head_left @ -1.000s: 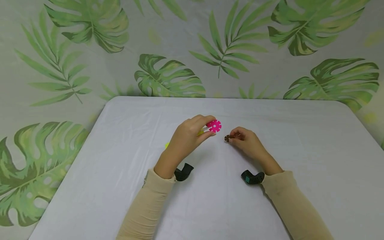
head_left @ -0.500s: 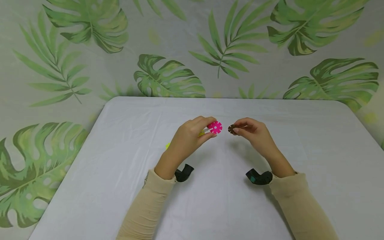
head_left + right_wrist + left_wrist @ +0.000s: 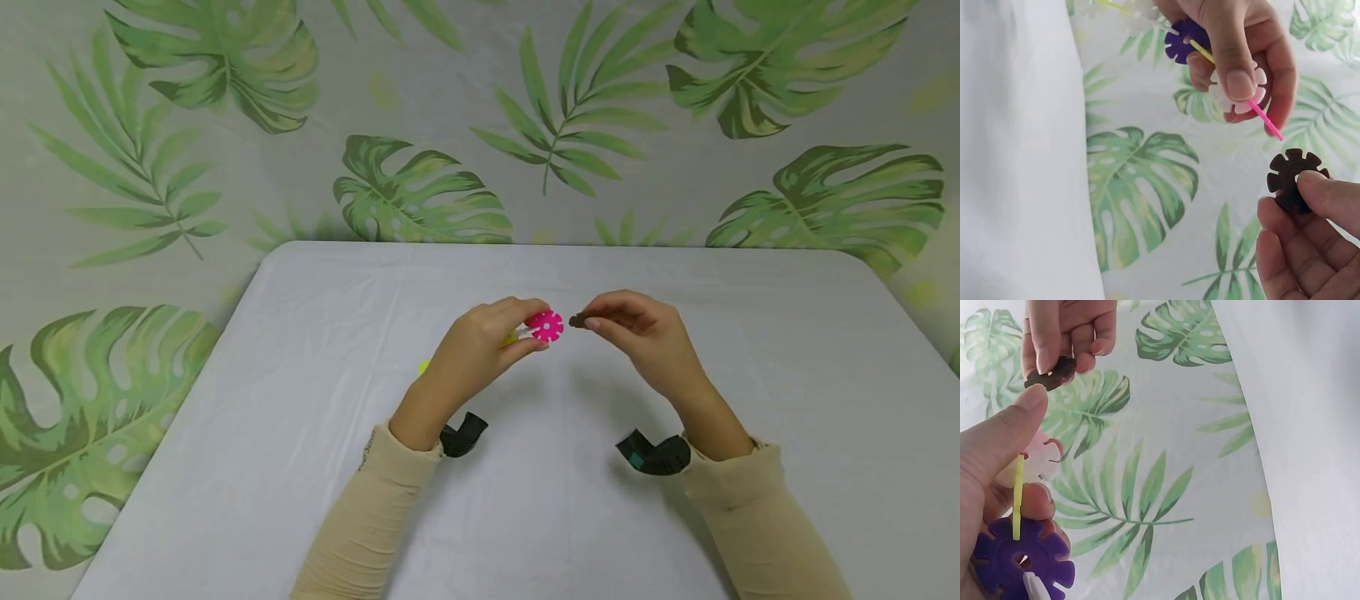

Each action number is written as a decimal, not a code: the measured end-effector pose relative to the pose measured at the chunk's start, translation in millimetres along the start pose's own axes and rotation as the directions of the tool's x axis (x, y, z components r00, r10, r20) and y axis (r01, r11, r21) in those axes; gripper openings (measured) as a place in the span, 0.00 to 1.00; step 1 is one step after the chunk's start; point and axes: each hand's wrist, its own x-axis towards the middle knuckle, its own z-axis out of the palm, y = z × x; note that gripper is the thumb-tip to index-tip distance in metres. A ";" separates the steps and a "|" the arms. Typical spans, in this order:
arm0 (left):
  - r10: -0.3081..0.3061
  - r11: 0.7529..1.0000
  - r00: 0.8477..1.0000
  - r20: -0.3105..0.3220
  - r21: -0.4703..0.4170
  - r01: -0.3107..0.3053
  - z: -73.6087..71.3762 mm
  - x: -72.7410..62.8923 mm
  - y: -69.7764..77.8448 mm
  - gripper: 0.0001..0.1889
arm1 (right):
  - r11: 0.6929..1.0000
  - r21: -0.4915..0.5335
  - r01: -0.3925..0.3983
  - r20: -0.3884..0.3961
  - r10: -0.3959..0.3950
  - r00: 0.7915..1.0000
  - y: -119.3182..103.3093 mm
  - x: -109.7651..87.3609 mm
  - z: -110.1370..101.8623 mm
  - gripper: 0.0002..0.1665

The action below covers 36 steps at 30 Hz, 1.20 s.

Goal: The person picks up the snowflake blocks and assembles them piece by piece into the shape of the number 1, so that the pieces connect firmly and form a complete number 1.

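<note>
My left hand point(image 3: 483, 337) grips a chain of notched plastic discs, slotted together crosswise. At its end is a pink disc point(image 3: 547, 326), joined to a white disc point(image 3: 1046, 464). A yellow disc point(image 3: 1017, 500), seen edge-on, and a purple disc point(image 3: 997, 556) follow behind. More pale pieces hang farther back, partly hidden by the hand. Between thumb and fingers, my right hand point(image 3: 641, 333) pinches a brown notched disc point(image 3: 1288, 187). In the head view it appears edge-on, just right of the pink disc. A small gap separates the two discs.
Both hands are above a table with a white cloth point(image 3: 555, 517). A black wrist camera point(image 3: 465, 434) sits at the left wrist and another black camera point(image 3: 652, 454) at the right. Behind the table's far edge hangs a leaf-patterned backdrop point(image 3: 450, 108).
My right hand has risen from near the tabletop with the brown disc and turned it edge-on to the head view. My left hand has shifted slightly right and down with the chain.
</note>
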 end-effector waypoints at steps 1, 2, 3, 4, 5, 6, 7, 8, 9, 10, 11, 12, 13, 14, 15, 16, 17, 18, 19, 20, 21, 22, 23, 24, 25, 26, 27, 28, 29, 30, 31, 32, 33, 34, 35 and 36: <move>0.000 1.000 1.000 0.002 -0.001 0.000 0.2 0.2 0.5 0.18 | 1.000 -0.021 0.014 0.001 -0.014 1.000 -1.8 0.1 0.9 0.10; 0.000 1.000 1.000 0.004 -0.004 0.000 0.3 0.3 1.0 0.18 | 0.999 -0.048 0.024 0.003 -0.024 1.000 -4.1 0.1 2.1 0.10; 0.002 1.000 1.000 0.006 -0.005 -0.002 0.7 0.5 1.3 0.18 | 0.997 -0.075 0.036 0.004 -0.035 0.999 -7.2 0.2 3.4 0.11; 0.004 1.000 1.000 0.008 -0.009 -0.004 0.9 0.8 1.8 0.18 | 0.993 -0.105 0.044 0.002 -0.044 0.999 -10.5 0.3 4.9 0.11; 0.008 1.000 1.000 0.010 -0.012 -0.008 1.5 0.9 1.9 0.17 | 0.988 -0.141 0.055 0.001 -0.056 0.998 -14.2 0.3 6.5 0.11; 0.012 1.000 1.000 0.011 -0.017 -0.012 2.0 1.0 2.0 0.17 | 0.983 -0.172 0.066 -0.002 -0.067 0.998 -17.9 0.4 8.1 0.11; 0.017 1.000 1.000 0.013 -0.020 -0.017 2.5 1.2 2.1 0.17 | 0.977 -0.200 0.071 -0.008 -0.074 0.997 -22.0 0.6 9.9 0.11; 0.022 0.999 1.000 0.014 -0.024 -0.022 3.0 1.3 2.1 0.17 | 0.971 -0.226 0.078 -0.011 -0.083 0.997 -25.1 0.5 11.1 0.11; 0.027 0.999 1.000 0.015 -0.027 -0.026 3.5 1.4 2.1 0.17 | 0.965 -0.249 0.081 -0.016 -0.088 0.996 -27.3 0.5 11.9 0.10; 0.029 0.999 0.999 0.016 -0.029 -0.028 3.8 1.5 2.3 0.17 | 0.961 -0.264 0.085 -0.019 -0.094 0.995 -27.4 0.2 12.0 0.10; 0.031 0.999 0.999 0.016 -0.029 -0.030 4.2 1.6 2.5 0.17 | 0.954 -0.285 0.096 -0.022 -0.107 0.994 -25.2 -0.2 11.6 0.11; 0.032 0.999 0.999 0.017 -0.026 -0.031 4.4 1.5 2.7 0.17 | 0.951 -0.290 0.102 -0.026 -0.115 0.993 -22.5 -0.6 10.9 0.11; 0.031 0.999 0.999 0.017 -0.026 -0.031 4.6 1.6 2.9 0.17 | 0.947 -0.300 0.112 -0.028 -0.126 0.992 -19.0 -1.0 10.1 0.12; 0.031 0.999 0.999 0.017 -0.026 -0.030 4.9 1.5 3.0 0.18 | 0.946 -0.302 0.119 -0.030 -0.134 0.991 -14.9 -1.5 9.0 0.13; 0.029 0.999 0.999 0.017 -0.026 -0.029 5.2 1.4 3.1 0.18 | 0.945 -0.302 0.123 -0.033 -0.139 0.990 -11.1 -1.8 8.2 0.13; 0.028 0.999 0.999 0.020 -0.030 -0.028 5.6 1.3 3.1 0.18 | 0.946 -0.296 0.129 -0.033 -0.145 0.989 -7.3 -2.2 7.6 0.13; 0.027 0.999 0.999 0.023 -0.037 -0.026 5.9 1.3 3.1 0.18 | 0.945 -0.298 0.137 -0.033 -0.154 0.988 -4.6 -2.4 7.5 0.13; 0.025 0.999 0.999 0.026 -0.043 -0.024 6.2 1.2 3.3 0.18 | 0.947 -0.290 0.138 -0.035 -0.155 0.987 -3.8 -2.5 7.7 0.13; 0.021 0.998 0.999 0.028 -0.053 -0.020 6.3 1.3 3.6 0.18 | 0.948 -0.286 0.141 -0.035 -0.158 0.987 -2.7 -2.6 8.0 0.13; 0.018 0.998 0.999 0.031 -0.059 -0.016 6.4 1.3 3.9 0.18 | 0.952 -0.273 0.141 -0.036 -0.157 0.987 -1.9 -2.8 8.2 0.12; 0.012 0.998 0.999 0.033 -0.068 -0.010 6.5 1.3 4.1 0.18 | 0.954 -0.265 0.141 -0.038 -0.157 0.987 -1.2 -2.8 8.5 0.12; 0.005 0.997 0.999 0.034 -0.079 -0.002 6.6 1.3 4.5 0.18 | 0.956 -0.256 0.142 -0.039 -0.157 0.987 -0.7 -2.7 8.9 0.12; -0.003 0.996 0.999 0.032 -0.086 0.006 6.5 1.3 4.8 0.18 | 0.957 -0.250 0.144 -0.042 -0.159 0.986 -0.5 -2.5 9.1 0.13; -0.011 0.996 0.999 0.031 -0.089 0.014 6.6 1.2 5.1 0.18 | 0.961 -0.237 0.144 -0.046 -0.159 0.986 -0.5 -2.4 9.3 0.13; -0.019 0.995 0.999 0.029 -0.095 0.022 6.6 1.2 5.3 0.18 | 0.965 -0.220 0.145 -0.049 -0.160 0.986 -0.5 -2.1 9.5 0.13; -0.029 0.994 0.999 0.028 -0.103 0.032 6.9 1.0 5.3 0.19 | 0.968 -0.201 0.150 -0.052 -0.163 0.985 -0.8 -1.7 9.8 0.14; -0.039 0.993 0.999 0.026 -0.111 0.042 7.3 0.8 5.3 0.19 | 0.971 -0.182 0.155 -0.056 -0.168 0.984 -1.0 -1.2 10.0 0.14; -0.047 0.991 0.999 0.026 -0.123 0.050 7.5 0.8 5.6 0.19 | 0.974 -0.159 0.163 -0.061 -0.175 0.983 -1.4 -0.8 10.2 0.15; -0.056 0.989 0.998 0.026 -0.135 0.059 7.8 0.8 5.6 0.19 | 0.977 -0.131 0.171 -0.067 -0.181 0.981 -2.1 -0.3 10.4 0.15; -0.063 0.987 0.998 0.027 -0.149 0.067 8.4 0.9 5.6 0.20 | 0.979 -0.102 0.178 -0.071 -0.186 0.980 -3.0 0.1 10.7 0.16; -0.071 0.983 0.997 0.026 -0.169 0.074 9.1 0.9 5.4 0.20 | 0.980 -0.077 0.183 -0.076 -0.189 0.979 -4.1 0.5 11.0 0.16; -0.078 0.978 0.997 0.025 -0.191 0.081 9.7 0.9 5.3 0.20 | 0.981 -0.054 0.187 -0.081 -0.191 0.978 -5.3 0.7 11.4 0.16; -0.082 0.973 0.996 0.026 -0.214 0.086 10.4 0.9 5.0 0.21 | 0.981 -0.034 0.190 -0.086 -0.192 0.978 -6.7 0.8 11.6 0.17; -0.086 0.967 0.996 0.027 -0.236 0.090 11.1 0.9 4.8 0.21 | 0.981 -0.018 0.191 -0.090 -0.192 0.977 -8.2 0.8 11.7 0.17; -0.090 0.962 0.996 0.029 -0.257 0.094 11.9 0.8 4.4 0.21 | 0.982 -0.007 0.190 -0.095 -0.190 0.977 -9.5 0.9 11.6 0.17; -0.093 0.955 0.995 0.033 -0.279 0.099 12.6 0.6 4.2 0.21 | 0.982 -0.001 0.191 -0.100 -0.190 0.977 -10.5 0.8 11.4 0.18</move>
